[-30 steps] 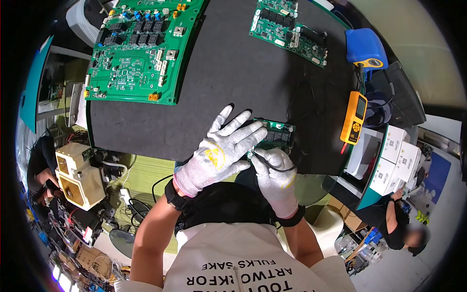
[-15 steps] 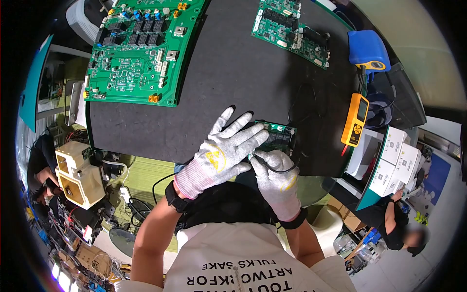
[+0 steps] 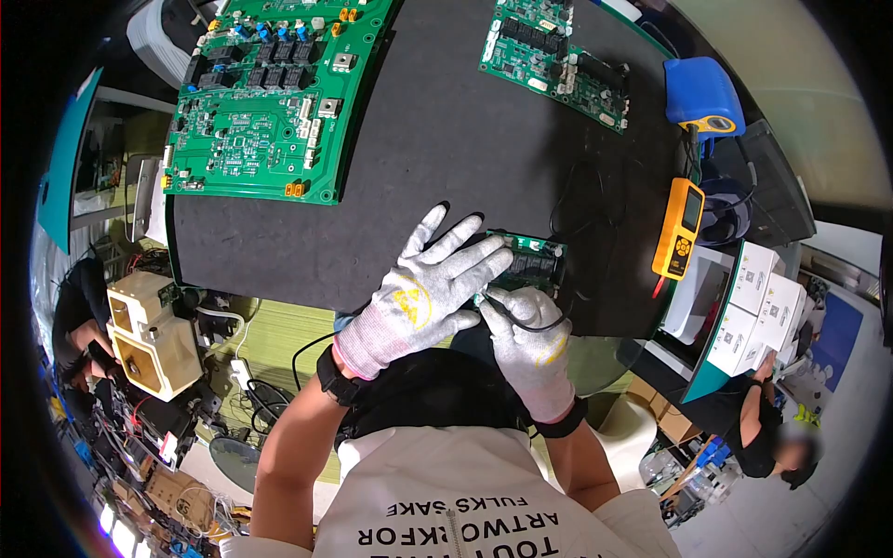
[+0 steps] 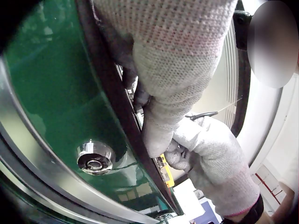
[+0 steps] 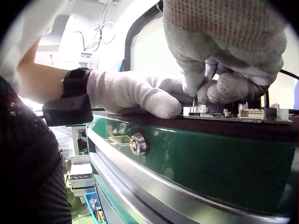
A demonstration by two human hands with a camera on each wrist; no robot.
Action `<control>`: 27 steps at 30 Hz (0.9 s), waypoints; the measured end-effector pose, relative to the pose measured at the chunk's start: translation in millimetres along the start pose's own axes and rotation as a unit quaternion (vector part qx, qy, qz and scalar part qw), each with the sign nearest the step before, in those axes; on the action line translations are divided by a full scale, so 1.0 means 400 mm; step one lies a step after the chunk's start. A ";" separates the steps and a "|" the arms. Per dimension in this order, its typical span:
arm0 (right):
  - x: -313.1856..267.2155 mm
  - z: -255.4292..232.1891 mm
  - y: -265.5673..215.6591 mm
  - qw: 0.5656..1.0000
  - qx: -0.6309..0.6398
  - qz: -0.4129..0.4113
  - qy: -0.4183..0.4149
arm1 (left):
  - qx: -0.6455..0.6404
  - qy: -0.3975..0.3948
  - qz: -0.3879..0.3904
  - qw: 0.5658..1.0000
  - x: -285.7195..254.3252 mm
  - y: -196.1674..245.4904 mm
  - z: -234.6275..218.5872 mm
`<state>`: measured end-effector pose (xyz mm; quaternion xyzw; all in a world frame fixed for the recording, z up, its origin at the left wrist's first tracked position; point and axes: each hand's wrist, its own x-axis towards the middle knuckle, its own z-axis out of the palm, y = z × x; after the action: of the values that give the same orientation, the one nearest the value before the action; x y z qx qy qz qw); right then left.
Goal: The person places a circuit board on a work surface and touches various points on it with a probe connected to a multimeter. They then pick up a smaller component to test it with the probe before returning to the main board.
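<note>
Both my hands wear pale knit gloves. My left hand (image 3: 419,284) lies flat with its fingers spread, the fingertips on the mat and over the left end of a small green circuit board (image 3: 549,249). At that board's near left edge, my right hand (image 3: 532,349) pinches the end of a thin black cable (image 3: 539,327), which loops over the fingers. In the right wrist view, a thin dark tip (image 5: 195,99) shows under the fingertips, just above a white pin connector (image 5: 194,110) on the board. The gloves hide most of what is pinched.
A large green circuit board (image 3: 251,139) occupies the dark mat (image 3: 419,139) at the far left, with another board (image 3: 558,65) at the back. On the right are an orange handheld meter (image 3: 679,228) and a blue device (image 3: 704,93). White boxes (image 3: 758,307) stand beyond.
My hands and the small board stay almost in place; the head view shifts slightly. At the right, another person's forearm has moved a little near the white boxes.
</note>
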<state>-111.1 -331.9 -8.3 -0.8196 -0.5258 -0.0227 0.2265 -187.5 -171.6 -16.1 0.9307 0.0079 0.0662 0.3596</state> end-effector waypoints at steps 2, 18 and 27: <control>-0.001 -0.001 -0.003 0.999 0.031 0.039 -0.002 | 0.000 0.002 0.001 1.000 -0.001 -0.001 0.002; 0.014 -0.015 -0.015 0.993 0.104 0.051 0.014 | 0.003 0.000 0.002 1.000 -0.002 -0.003 0.004; 0.001 -0.003 -0.006 0.996 0.062 0.057 -0.011 | -0.004 0.003 -0.001 1.000 -0.002 -0.002 0.004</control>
<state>-112.9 -331.1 -6.2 -0.8329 -0.4811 0.0315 0.2717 -187.9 -172.0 -17.9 0.9290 0.0099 0.0691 0.3634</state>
